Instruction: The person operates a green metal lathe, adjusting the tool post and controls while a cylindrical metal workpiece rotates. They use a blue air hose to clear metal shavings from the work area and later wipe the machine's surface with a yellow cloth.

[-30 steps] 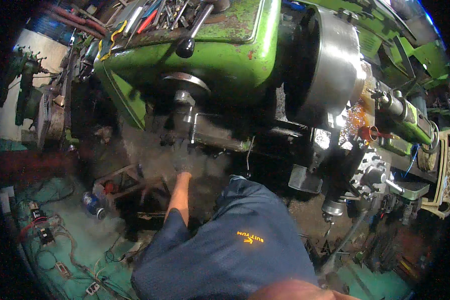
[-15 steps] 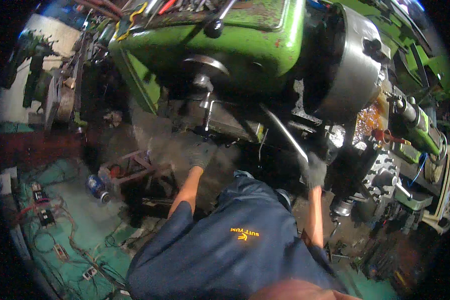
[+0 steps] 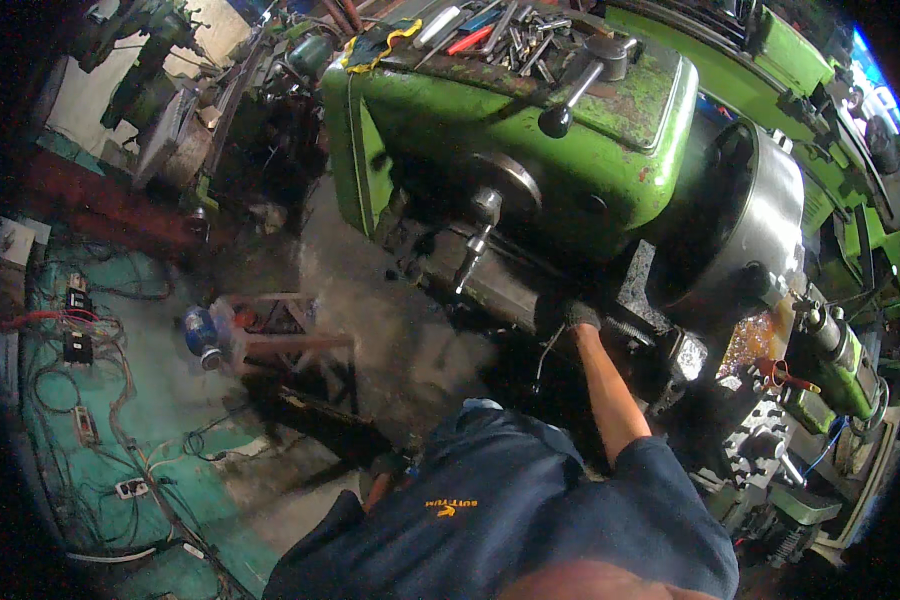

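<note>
While the right hand (image 3: 581, 317) sits beside the threaded rod (image 3: 632, 333) below the headstock (image 3: 590, 150), left hand (image 3: 391, 464) well apart, grips indeterminate, step appears a reach, next calling for careful finger placement.

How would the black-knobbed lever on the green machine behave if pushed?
The lever would probably feel stiff, since it looks metal. It would likely swing rather than slide, being fixed to a round hub. Its shiny knob might feel slippery.
</note>
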`<act>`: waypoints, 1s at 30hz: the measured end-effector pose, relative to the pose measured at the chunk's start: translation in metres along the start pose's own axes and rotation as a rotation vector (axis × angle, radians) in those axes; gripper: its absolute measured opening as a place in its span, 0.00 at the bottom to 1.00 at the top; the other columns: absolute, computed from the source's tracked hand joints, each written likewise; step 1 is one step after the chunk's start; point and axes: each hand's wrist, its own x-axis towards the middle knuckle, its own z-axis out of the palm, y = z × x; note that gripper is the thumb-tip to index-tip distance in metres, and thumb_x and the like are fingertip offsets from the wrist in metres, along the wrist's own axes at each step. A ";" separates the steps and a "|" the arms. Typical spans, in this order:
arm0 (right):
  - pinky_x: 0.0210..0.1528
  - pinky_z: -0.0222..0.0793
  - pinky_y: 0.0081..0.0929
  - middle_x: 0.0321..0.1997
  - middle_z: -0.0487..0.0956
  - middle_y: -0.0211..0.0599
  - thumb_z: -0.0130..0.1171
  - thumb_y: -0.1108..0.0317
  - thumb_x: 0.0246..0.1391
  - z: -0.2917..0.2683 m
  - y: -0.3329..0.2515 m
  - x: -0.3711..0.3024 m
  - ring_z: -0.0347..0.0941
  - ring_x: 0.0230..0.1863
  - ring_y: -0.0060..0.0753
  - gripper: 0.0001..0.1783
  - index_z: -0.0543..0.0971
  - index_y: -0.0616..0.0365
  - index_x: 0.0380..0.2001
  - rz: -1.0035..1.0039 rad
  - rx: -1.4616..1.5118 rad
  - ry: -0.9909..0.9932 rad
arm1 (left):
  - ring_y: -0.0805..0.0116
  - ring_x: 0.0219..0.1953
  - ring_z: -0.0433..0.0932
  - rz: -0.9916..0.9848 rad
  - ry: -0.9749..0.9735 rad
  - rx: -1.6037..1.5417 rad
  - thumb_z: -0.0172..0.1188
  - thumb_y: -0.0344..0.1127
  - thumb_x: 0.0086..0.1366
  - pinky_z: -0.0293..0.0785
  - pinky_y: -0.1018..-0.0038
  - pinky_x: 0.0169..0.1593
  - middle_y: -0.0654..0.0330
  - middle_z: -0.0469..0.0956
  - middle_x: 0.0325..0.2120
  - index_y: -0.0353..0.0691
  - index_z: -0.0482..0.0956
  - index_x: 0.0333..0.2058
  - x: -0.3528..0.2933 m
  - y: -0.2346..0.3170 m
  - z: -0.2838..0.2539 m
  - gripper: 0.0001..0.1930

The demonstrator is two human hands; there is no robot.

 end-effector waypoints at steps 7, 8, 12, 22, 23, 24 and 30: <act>0.53 0.71 0.42 0.46 0.83 0.47 0.56 0.46 0.59 -0.022 0.015 -0.067 0.78 0.50 0.50 0.26 0.82 0.55 0.49 0.122 0.093 0.491 | 0.63 0.50 0.75 -0.007 0.045 -0.243 0.58 0.45 0.68 0.73 0.67 0.53 0.57 0.78 0.49 0.39 0.76 0.55 0.067 0.055 -0.010 0.22; 0.51 0.72 0.41 0.43 0.84 0.47 0.57 0.48 0.59 -0.009 0.032 -0.071 0.80 0.46 0.48 0.24 0.83 0.56 0.46 0.084 0.206 0.692 | 0.63 0.50 0.75 0.049 0.061 -0.315 0.58 0.45 0.69 0.73 0.67 0.53 0.57 0.78 0.49 0.39 0.75 0.56 0.091 0.085 -0.013 0.22; 0.44 0.70 0.34 0.32 0.80 0.42 0.55 0.59 0.63 -0.053 -0.009 -0.130 0.73 0.34 0.34 0.16 0.82 0.62 0.38 0.059 1.050 0.244 | 0.67 0.49 0.75 0.546 -0.006 -0.694 0.58 0.47 0.70 0.72 0.69 0.53 0.60 0.78 0.50 0.38 0.75 0.56 0.196 0.211 0.024 0.23; 0.54 0.68 0.30 0.47 0.80 0.37 0.56 0.61 0.65 -0.090 -0.065 -0.209 0.73 0.49 0.30 0.16 0.80 0.59 0.49 -0.242 1.130 0.319 | 0.66 0.48 0.78 0.550 -0.330 -1.137 0.59 0.36 0.70 0.74 0.70 0.53 0.54 0.80 0.48 0.30 0.75 0.52 0.060 0.443 0.075 0.18; 0.54 0.68 0.29 0.48 0.80 0.37 0.56 0.60 0.65 -0.090 -0.058 -0.211 0.73 0.50 0.29 0.17 0.80 0.59 0.50 -0.232 1.167 0.320 | 0.65 0.47 0.79 0.588 -0.345 -1.151 0.59 0.35 0.69 0.75 0.69 0.53 0.53 0.80 0.48 0.29 0.74 0.52 0.056 0.446 0.079 0.18; 0.55 0.68 0.29 0.49 0.80 0.37 0.55 0.59 0.65 -0.089 -0.050 -0.214 0.73 0.51 0.29 0.18 0.80 0.60 0.50 -0.223 1.202 0.320 | 0.65 0.47 0.80 0.624 -0.363 -1.160 0.59 0.35 0.69 0.76 0.69 0.53 0.52 0.80 0.47 0.28 0.74 0.52 0.051 0.447 0.083 0.18; 0.63 0.64 0.32 0.63 0.73 0.43 0.53 0.49 0.65 -0.103 -0.020 -0.247 0.70 0.62 0.37 0.32 0.69 0.60 0.64 -0.271 1.087 0.138 | 0.73 0.23 0.72 0.808 -0.146 -0.769 0.61 0.42 0.69 0.68 0.69 0.28 0.64 0.78 0.21 0.33 0.81 0.30 0.021 0.465 0.097 0.16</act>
